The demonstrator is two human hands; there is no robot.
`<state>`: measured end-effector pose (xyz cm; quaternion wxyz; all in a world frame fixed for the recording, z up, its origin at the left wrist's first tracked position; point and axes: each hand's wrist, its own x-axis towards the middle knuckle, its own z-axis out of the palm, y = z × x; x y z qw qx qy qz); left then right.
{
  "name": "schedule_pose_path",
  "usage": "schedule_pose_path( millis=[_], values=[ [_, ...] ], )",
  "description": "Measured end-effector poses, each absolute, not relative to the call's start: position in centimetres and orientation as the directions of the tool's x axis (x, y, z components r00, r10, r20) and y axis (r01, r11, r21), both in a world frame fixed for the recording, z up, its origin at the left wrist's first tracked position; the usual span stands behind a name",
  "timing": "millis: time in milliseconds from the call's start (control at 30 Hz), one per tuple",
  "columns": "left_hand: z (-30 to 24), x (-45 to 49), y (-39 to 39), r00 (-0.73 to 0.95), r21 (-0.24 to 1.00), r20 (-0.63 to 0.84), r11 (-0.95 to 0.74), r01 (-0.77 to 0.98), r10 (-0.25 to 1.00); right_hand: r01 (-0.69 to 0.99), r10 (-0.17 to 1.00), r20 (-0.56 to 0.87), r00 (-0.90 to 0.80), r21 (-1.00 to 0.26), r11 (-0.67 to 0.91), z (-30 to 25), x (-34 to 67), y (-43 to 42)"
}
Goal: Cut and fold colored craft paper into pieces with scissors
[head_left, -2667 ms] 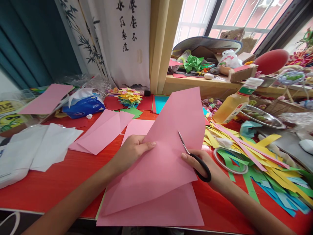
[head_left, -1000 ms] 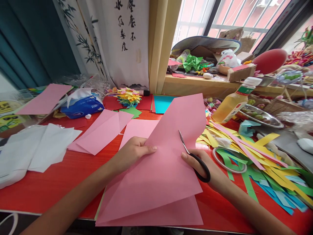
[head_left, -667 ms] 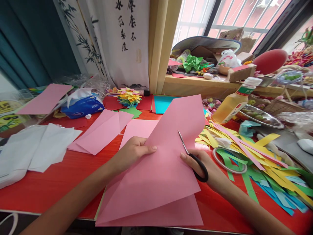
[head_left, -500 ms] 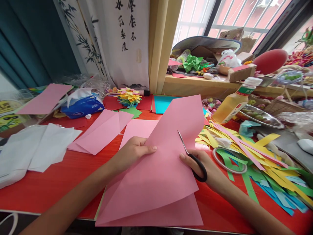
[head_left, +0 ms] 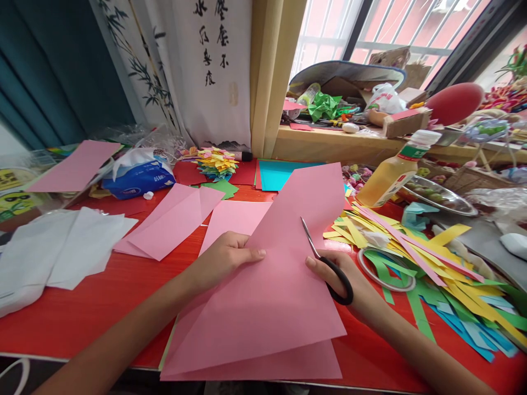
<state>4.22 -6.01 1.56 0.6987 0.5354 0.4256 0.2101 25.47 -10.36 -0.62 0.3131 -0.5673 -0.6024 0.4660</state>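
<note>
A big pink paper sheet (head_left: 272,285) lies folded over itself in front of me on the red table (head_left: 99,302). My left hand (head_left: 224,258) pinches its left edge, thumb on top, fingers underneath. My right hand (head_left: 349,288) grips black-handled scissors (head_left: 325,263), whose blades sit in a cut partway up the sheet's right side. The blades point away from me, nearly together.
Folded pink sheets (head_left: 173,219) and white paper (head_left: 61,247) lie to the left, a blue tissue pack (head_left: 138,175) behind them. Coloured paper strips (head_left: 432,258), a tape roll (head_left: 385,269) and a juice bottle (head_left: 395,173) crowd the right. A cluttered windowsill (head_left: 349,142) runs behind.
The pink sheet has slid a little toward me and lowered at its far tip, and the cut has run further up it. Both hands keep their grips.
</note>
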Motion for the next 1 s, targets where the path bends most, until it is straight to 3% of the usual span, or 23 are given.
schedule_pose_path(
  millis=[1000],
  values=[
    [0.9, 4.3, -6.1, 0.595, 0.921, -0.374, 0.362, 0.145, 0.712, 0.399, 0.970, -0.156, -0.186, -0.914, -0.071, -0.3, 25.4, -10.4]
  ],
)
